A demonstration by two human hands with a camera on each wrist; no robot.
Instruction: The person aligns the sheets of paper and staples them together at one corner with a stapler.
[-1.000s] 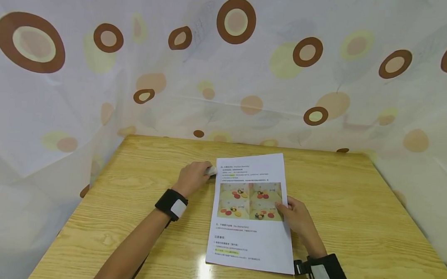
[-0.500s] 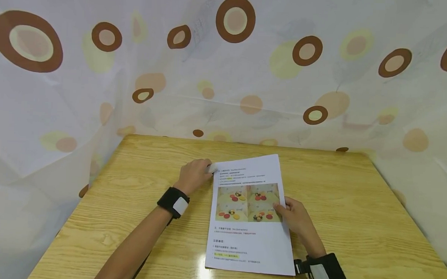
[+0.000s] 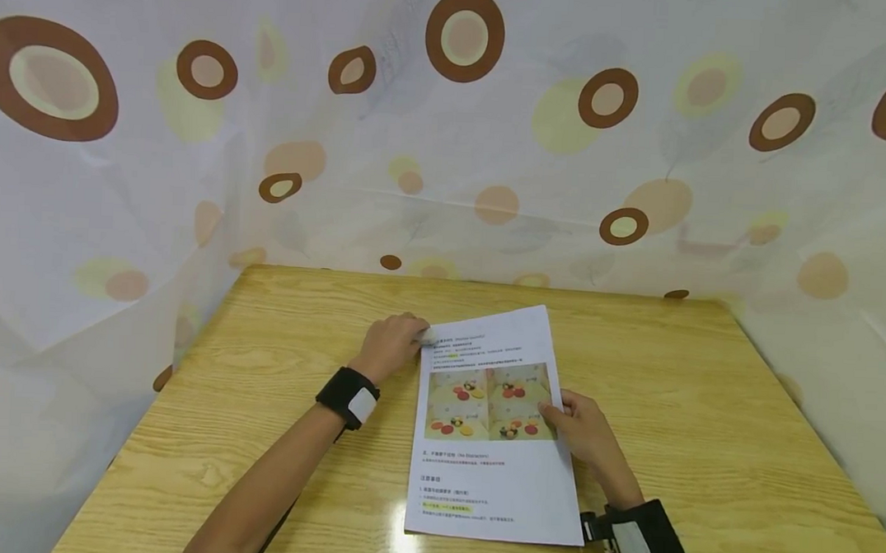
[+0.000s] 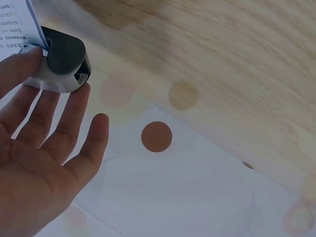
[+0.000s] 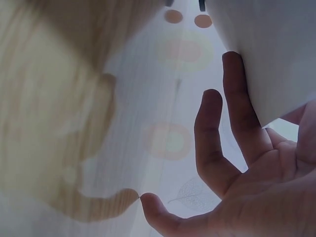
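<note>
A sheaf of printed paper (image 3: 490,468) with a block of photos is held up over the table in the head view. At its upper left corner my left hand (image 3: 386,346) holds a small stapler (image 4: 66,54) with a dark top and a pale lower body. In the left wrist view the thumb lies on the paper side, with fingers under the stapler and the paper's edge inside its mouth. My right hand (image 3: 585,429) pinches the sheaf's right edge, thumb on the front. In the right wrist view some fingers (image 5: 239,94) lie behind the paper, and others stand apart from it.
The wooden table (image 3: 704,420) spreads out beneath both hands. A pale curtain (image 3: 493,147) with brown rings and pastel spots rises behind the table and along both sides. Black straps (image 3: 347,398) with white patches sit on both wrists.
The sheaf's upper part has shifted left and tilted, so its top left corner has come to the stapler's mouth. My left hand has moved little; my right hand has drifted slightly left with the paper.
</note>
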